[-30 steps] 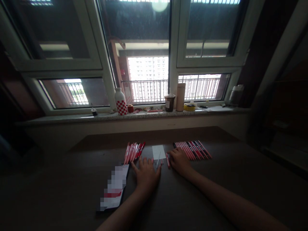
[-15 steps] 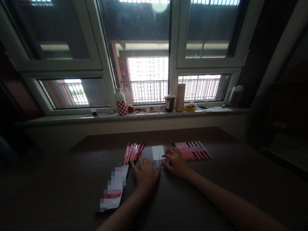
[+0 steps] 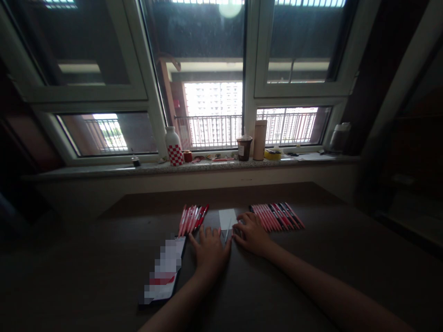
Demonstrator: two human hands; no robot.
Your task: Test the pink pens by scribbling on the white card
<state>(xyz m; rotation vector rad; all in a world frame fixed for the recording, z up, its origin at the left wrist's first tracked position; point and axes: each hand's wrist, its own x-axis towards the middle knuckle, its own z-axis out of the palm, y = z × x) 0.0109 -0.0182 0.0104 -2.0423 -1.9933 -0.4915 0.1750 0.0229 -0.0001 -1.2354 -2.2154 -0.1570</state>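
Note:
My left hand (image 3: 209, 251) lies flat on the dark table (image 3: 311, 258), fingers spread, just below a small white paper (image 3: 227, 217). My right hand (image 3: 252, 233) rests to the right of the paper with its fingers curled down over something small that I cannot make out. A thin pale rod (image 3: 227, 233) lies between the two hands. A bunch of red and pink pens (image 3: 192, 217) lies left of the paper. A wider row of red, pink and dark pens (image 3: 277, 215) lies to the right, touching my right hand's far side.
A flat pixelated object (image 3: 162, 272), like a phone, lies at my left. On the windowsill (image 3: 104, 170) stand a red-checked white bottle (image 3: 174, 146), a dark cup (image 3: 244, 147), a tall tan tumbler (image 3: 259, 139), a yellow tape roll (image 3: 272, 154) and papers (image 3: 313, 156).
My right hand has slid left from the edge of the right pen row toward the paper, and its fingers have curled down. My left hand has stayed flat.

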